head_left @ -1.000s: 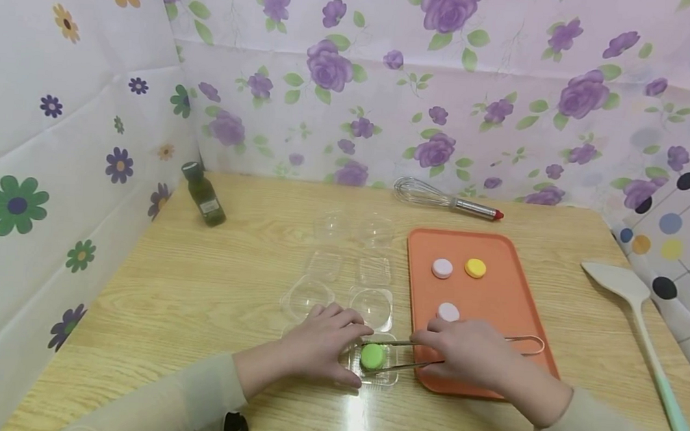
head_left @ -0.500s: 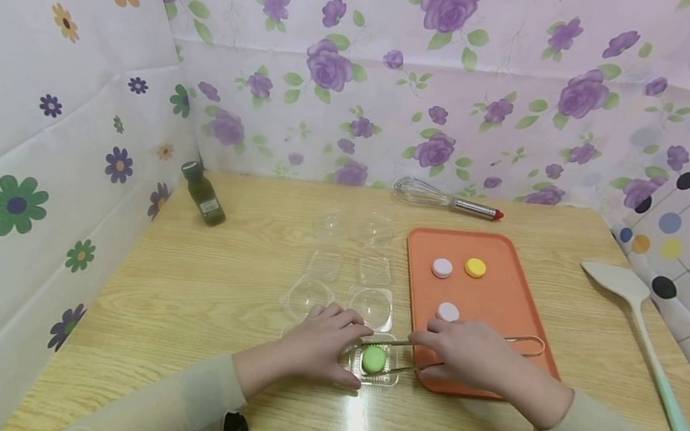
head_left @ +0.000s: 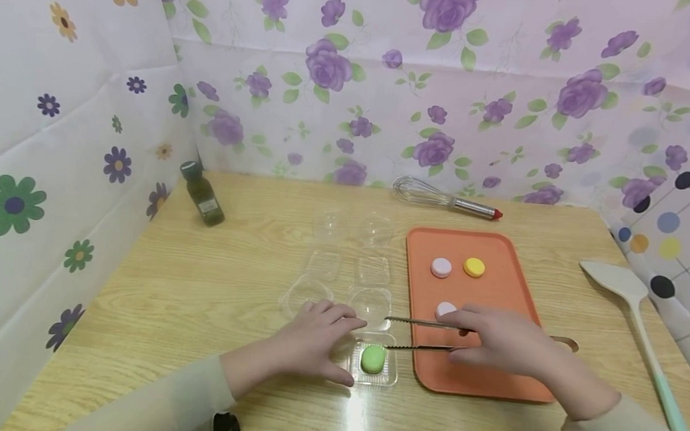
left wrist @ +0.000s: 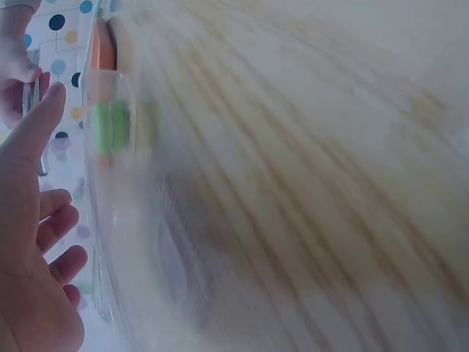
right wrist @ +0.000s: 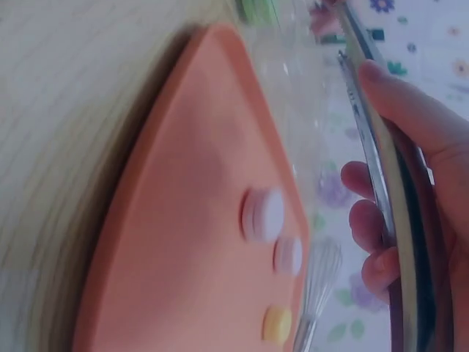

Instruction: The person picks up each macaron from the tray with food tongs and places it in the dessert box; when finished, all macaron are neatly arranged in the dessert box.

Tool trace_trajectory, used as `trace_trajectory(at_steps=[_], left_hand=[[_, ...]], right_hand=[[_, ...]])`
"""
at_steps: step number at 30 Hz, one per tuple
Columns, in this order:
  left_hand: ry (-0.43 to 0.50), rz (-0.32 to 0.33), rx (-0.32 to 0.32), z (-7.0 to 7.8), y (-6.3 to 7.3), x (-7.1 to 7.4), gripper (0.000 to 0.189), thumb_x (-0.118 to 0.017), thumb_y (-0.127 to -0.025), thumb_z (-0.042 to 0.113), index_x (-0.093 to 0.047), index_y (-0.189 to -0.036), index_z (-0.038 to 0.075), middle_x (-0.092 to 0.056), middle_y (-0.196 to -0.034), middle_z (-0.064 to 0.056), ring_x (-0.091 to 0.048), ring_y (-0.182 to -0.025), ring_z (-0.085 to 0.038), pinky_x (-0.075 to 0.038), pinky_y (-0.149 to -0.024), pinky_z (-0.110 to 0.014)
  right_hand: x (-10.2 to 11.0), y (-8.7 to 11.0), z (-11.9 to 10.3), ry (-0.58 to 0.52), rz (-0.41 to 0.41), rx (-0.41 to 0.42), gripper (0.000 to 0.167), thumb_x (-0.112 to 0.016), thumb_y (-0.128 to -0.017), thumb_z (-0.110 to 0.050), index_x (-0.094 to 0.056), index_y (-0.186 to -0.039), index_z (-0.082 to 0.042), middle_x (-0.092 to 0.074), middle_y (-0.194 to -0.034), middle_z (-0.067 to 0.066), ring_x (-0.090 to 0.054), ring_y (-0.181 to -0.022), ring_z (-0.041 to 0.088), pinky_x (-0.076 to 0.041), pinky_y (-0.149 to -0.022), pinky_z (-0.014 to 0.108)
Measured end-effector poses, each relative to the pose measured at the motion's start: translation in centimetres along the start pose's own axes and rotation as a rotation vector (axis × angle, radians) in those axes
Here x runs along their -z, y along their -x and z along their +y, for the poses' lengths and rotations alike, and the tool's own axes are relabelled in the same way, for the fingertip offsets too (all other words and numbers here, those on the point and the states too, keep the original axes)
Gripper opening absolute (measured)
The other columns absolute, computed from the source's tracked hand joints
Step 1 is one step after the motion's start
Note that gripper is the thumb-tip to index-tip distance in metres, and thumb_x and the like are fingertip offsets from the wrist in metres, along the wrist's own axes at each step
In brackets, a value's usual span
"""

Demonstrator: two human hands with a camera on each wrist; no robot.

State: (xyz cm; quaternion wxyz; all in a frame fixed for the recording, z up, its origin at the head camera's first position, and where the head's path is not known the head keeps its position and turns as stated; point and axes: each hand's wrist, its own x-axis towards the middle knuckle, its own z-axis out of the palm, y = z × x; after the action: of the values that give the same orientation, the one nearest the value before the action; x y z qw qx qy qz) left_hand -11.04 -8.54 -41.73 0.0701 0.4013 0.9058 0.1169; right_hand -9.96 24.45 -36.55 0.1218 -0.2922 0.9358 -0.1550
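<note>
A green macaron (head_left: 373, 359) sits in a square cup of a clear plastic container (head_left: 391, 377) at the table's near middle. My left hand (head_left: 310, 341) lies beside that cup with fingers spread and thumb apart, holding nothing. My right hand (head_left: 505, 344) grips metal tongs (head_left: 424, 322) over the orange tray (head_left: 510, 302). Their two arms stand apart with nothing between, and the tips point left, close to the green macaron. On the tray lie two pale lilac macarons (head_left: 441, 267) and a yellow macaron (head_left: 474, 267); the nearer lilac one is partly behind the right hand.
Further clear containers (head_left: 374, 269) with open domed lids stretch back along the table's middle. A whisk (head_left: 445, 198) lies at the back, a dark green bottle (head_left: 203, 195) at the back left. A spatula (head_left: 638, 315) with a mint handle lies along the right side.
The tongs have opened off the green macaron and moved up and right with my right hand, leaving it in the cup. My left hand has drawn back slightly left.
</note>
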Motion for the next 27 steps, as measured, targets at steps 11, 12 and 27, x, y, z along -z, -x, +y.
trace_trajectory(at_steps=[11, 12, 27], left_hand=[[0.042, 0.015, 0.026, -1.8, 2.2, 0.9, 0.093, -0.074, -0.062, 0.064, -0.046, -0.138, 0.018, -0.046, -0.134, -0.002, -0.039, -0.119, -0.022, -0.031, -0.1, -0.046], [0.045, 0.016, 0.03, -2.1, 2.5, 1.0, 0.094, -0.074, -0.061, 0.064, -0.046, -0.138, 0.018, -0.046, -0.134, -0.002, -0.038, -0.119, -0.022, -0.031, -0.099, -0.046], [0.028, 0.036, 0.067, -4.6, 5.8, 1.5, 0.095, -0.078, -0.057, 0.06, -0.048, -0.135, 0.015, -0.048, -0.132, -0.002, -0.039, -0.116, -0.022, -0.03, -0.098, -0.048]], right_hand=[[0.5, 1.2, 3.8, 0.006, 0.079, -0.062, 0.052, -0.064, -0.08, -0.055, -0.06, -0.124, -0.026, -0.06, -0.11, -0.009, -0.058, -0.088, 0.008, -0.046, -0.062, 0.027], [0.5, 1.3, 4.2, 0.009, 0.085, -0.065, 0.052, -0.065, -0.08, -0.054, -0.06, -0.124, -0.025, -0.061, -0.11, -0.008, -0.058, -0.087, 0.009, -0.046, -0.061, 0.027], [-0.7, 2.0, 8.4, 0.074, 0.089, -0.171, 0.059, -0.069, -0.075, -0.055, -0.063, -0.121, -0.017, -0.063, -0.111, 0.002, -0.061, -0.097, 0.024, -0.05, -0.075, 0.047]])
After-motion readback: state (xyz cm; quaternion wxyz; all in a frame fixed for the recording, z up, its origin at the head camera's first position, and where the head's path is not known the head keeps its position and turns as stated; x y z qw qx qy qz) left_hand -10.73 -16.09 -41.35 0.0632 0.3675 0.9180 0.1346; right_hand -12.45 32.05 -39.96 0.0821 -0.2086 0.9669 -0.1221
